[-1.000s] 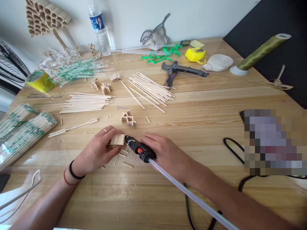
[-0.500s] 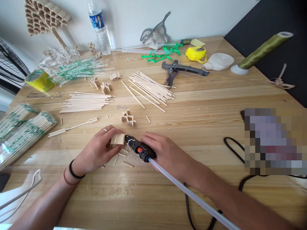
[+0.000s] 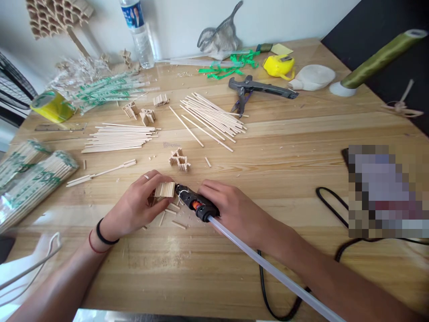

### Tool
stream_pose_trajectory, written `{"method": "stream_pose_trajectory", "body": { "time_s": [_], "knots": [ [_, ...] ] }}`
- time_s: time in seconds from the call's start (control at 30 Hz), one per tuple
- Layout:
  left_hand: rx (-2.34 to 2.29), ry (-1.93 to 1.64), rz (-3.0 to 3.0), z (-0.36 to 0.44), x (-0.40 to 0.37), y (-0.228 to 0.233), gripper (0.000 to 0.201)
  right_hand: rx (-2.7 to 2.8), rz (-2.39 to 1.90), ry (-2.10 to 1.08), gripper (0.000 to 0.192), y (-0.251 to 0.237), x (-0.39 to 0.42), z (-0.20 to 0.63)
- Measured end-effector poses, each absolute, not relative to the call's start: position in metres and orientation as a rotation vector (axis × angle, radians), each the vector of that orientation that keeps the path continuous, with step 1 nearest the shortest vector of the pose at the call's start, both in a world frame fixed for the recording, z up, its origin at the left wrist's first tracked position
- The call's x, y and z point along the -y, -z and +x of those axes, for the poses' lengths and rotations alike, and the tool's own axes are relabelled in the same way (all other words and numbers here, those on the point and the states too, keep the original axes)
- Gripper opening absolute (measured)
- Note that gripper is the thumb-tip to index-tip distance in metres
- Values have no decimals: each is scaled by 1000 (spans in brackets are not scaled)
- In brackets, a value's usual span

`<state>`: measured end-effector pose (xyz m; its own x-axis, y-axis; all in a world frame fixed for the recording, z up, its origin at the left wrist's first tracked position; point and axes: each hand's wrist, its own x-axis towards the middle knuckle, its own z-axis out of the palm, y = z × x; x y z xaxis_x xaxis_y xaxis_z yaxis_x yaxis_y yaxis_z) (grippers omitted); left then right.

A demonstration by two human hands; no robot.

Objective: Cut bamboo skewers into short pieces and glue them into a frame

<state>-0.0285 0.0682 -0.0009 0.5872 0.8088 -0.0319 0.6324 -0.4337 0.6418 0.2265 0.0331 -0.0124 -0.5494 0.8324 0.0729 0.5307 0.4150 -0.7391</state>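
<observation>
My left hand [image 3: 139, 203] pinches a small block of short wooden sticks [image 3: 165, 189] joined side by side, between thumb and fingers. Wrapped round a black hot glue gun [image 3: 197, 204], my right hand [image 3: 231, 208] keeps its nozzle at the right edge of that block. A long clear glue stick [image 3: 268, 264] runs out of the gun's back towards me. Short cut sticks [image 3: 178, 224] lie on the table under my hands. Just beyond them stands a glued stick piece [image 3: 179, 159] with a zigzag outline.
Long thin sticks lie in a left pile [image 3: 120, 137] and a middle pile [image 3: 212, 117]. Behind are a cutter tool [image 3: 261, 89], yellow tape measure [image 3: 279, 66], water bottle [image 3: 139, 38] and yellow tape roll [image 3: 52, 106]. A black cable [image 3: 263, 286] loops at the right.
The view has shifted slightly, so the table's things sit a little higher. Both hands keep their grip, with the glue gun's nozzle still at the block's edge.
</observation>
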Motion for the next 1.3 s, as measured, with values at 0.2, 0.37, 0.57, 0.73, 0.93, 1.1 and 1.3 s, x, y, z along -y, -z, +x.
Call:
{"method": "stream_pose_trajectory", "body": {
  "time_s": [0.2,0.37,0.57,0.73,0.93,1.1,1.3],
  "knots": [
    [-1130,-375,2217,-29,-69,2,24,2238,-1190,-936,25,13,-32,227],
    [-1134,-365,2212,-30,-69,2,24,2216,-1169,-946,28,13,-32,227],
    [-1143,-365,2221,-30,-69,2,24,2214,-1151,-934,25,12,-32,226],
    [-1141,-365,2220,-30,-69,2,24,2217,-1154,-944,23,11,-33,226],
    [-1132,-356,2212,-30,-69,2,25,2220,-1164,-951,25,12,-33,227],
    [-1138,-355,2213,-30,-69,2,24,2237,-1193,-952,23,12,-33,227],
    [-1134,-366,2218,-30,-69,2,24,2245,-1190,-931,21,12,-33,227]
  ]
}}
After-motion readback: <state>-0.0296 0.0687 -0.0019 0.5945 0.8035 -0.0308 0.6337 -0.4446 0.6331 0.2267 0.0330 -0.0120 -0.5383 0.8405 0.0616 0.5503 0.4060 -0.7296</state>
